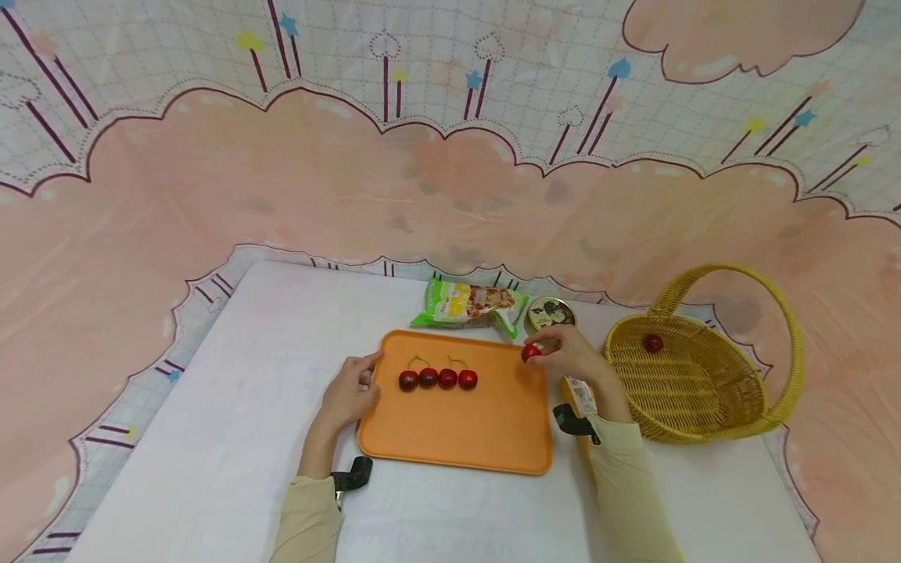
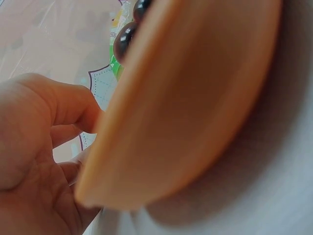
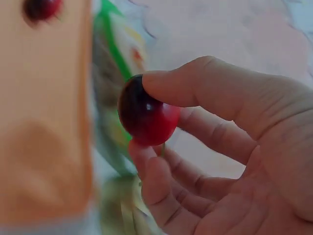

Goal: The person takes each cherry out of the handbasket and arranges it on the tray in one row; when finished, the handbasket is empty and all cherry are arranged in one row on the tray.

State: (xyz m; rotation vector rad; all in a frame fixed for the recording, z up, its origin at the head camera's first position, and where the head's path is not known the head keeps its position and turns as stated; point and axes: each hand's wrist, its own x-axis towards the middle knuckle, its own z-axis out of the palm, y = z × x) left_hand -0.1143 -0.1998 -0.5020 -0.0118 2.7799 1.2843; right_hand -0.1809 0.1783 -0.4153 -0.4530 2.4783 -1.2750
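Note:
Between the thumb and fingers of my right hand (image 1: 573, 358) is a dark red cherry (image 3: 149, 117), pinched near the tray's top right corner. A thin green stem shows under it in the right wrist view. My left hand (image 1: 349, 393) grips the left edge of an orange tray (image 1: 457, 434), its fingers curled at the rim. Several cherries (image 1: 446, 378) lie side by side in a row on the tray's upper left part, some with stems pointing away from me. In the left wrist view the tray's side (image 2: 186, 107) fills the middle.
A yellow wicker basket (image 1: 783, 399) with a tall handle stands to the right, one cherry (image 1: 653, 343) inside. Behind the tray lie a green snack bag (image 1: 472, 303) and a round tin (image 1: 551, 313). A yellow box (image 1: 581, 396) sits partly under my right forearm.

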